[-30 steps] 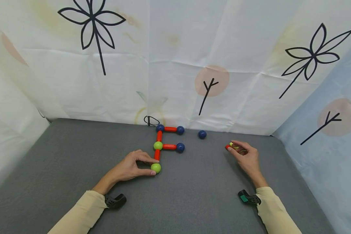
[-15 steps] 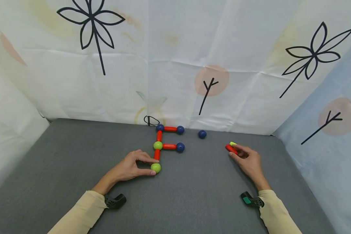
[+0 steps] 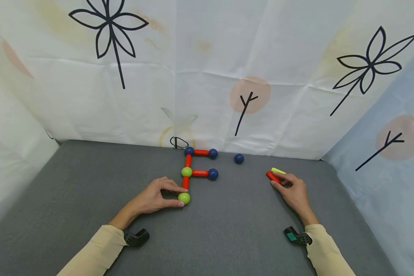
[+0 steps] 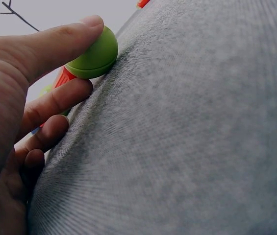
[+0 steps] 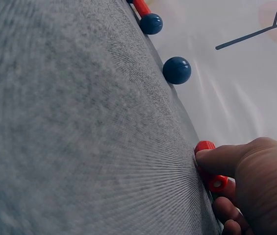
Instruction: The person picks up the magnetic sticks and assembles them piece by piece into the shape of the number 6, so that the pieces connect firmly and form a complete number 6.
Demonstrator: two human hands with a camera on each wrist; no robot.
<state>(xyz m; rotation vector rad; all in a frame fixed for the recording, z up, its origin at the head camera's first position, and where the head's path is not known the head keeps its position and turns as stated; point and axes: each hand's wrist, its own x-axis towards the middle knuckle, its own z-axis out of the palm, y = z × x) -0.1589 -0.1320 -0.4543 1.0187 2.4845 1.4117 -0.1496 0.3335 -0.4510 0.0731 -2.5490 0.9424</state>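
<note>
In the head view my left hand (image 3: 160,195) pinches a green ball (image 3: 184,198) between thumb and fingers. That ball is the near end of an F-shaped figure of balls and red rods. Its upright runs through a red rod (image 3: 185,183), a second green ball (image 3: 186,172) and another rod up to a blue ball (image 3: 189,151). My right hand (image 3: 294,193) holds a loose red rod (image 5: 206,146) between thumb and fingers, low over the table. Just past the fingertips shows a yellow-green rod (image 3: 277,170), partly hidden by the hand.
Two red rods reach right from the upright, each ending in a blue ball (image 3: 212,174). One loose blue ball (image 3: 239,158) stands near the back edge, between the figure and my right hand. A patterned white cloth (image 3: 207,96) rises behind the grey table (image 3: 227,237).
My right hand has moved slightly right and toward me. More of the red rod and the yellow-green rod now shows from its fingers. The left hand stays on the green ball.
</note>
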